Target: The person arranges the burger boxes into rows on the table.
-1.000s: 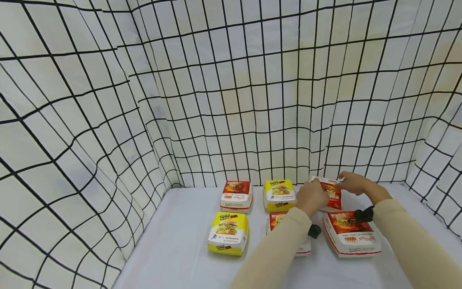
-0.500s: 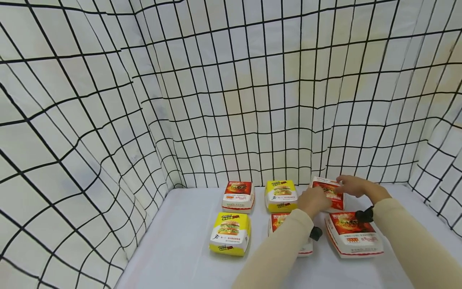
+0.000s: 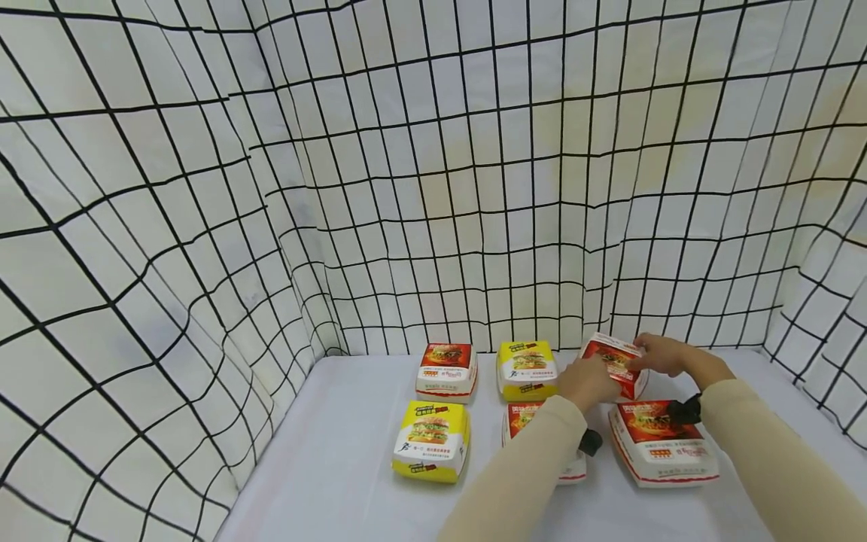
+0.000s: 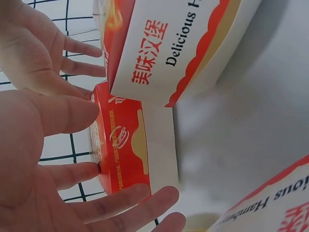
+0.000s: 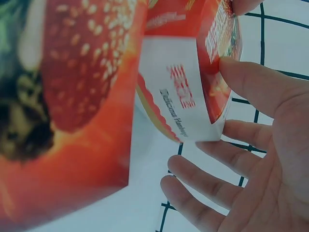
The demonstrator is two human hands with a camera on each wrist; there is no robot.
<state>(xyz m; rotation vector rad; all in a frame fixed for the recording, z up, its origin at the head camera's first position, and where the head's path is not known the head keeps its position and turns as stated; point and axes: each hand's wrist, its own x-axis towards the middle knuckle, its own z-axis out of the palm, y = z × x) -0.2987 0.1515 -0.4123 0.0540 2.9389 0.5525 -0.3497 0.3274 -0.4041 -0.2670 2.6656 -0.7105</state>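
Observation:
A red-and-white burger box [image 3: 612,360] at the back right of the table is held between both hands. My left hand [image 3: 588,382] grips its left side; in the left wrist view the thumb and index finger touch its edges and other fingers lie along its red side. On its right side, my right hand [image 3: 667,355] pinches a corner, thumb on the printed top and fingers at the white side wall [image 5: 169,82]. The box stands turned at an angle to the others. A larger red-and-white burger box [image 3: 662,444] lies in front, below the right wrist.
A red-and-white box [image 3: 447,373] and a yellow box [image 3: 527,370] stand in the back row. In front are another yellow box [image 3: 431,442] and a red-and-white box [image 3: 521,414] partly covered by the left sleeve. Black-gridded white cloth [image 3: 433,188] walls the white table [image 3: 305,467].
The held box has turned clockwise as seen from the head view, its far right corner coming nearer. Both hands have stayed on it with small shifts. The other boxes keep their places.

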